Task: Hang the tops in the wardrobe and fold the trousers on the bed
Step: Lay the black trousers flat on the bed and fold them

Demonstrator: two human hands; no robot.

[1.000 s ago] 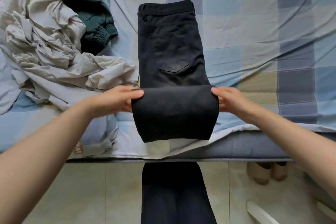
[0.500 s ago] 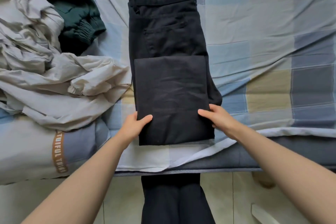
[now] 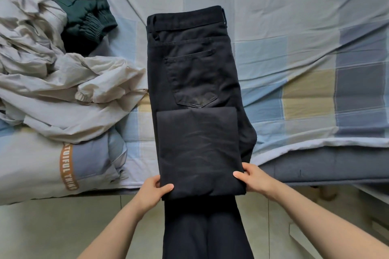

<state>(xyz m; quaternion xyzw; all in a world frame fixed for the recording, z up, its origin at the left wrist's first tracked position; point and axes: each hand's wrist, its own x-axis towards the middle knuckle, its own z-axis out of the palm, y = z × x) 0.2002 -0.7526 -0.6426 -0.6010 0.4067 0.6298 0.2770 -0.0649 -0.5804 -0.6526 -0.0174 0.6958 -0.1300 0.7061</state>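
Both hands, left hand (image 3: pixel 154 190) and right hand (image 3: pixel 253 181), pinch the folded black trousers (image 3: pixel 197 143) at 6 o'clock, bed (image 3: pixel 294 38) edge. Risk: uneven lift lets fold slide open.

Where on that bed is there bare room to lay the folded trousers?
Bare checked sheet lies right of the black trousers, out to the bed's right side. The left is crowded: a beige heap, a green garment and a folded quilt.
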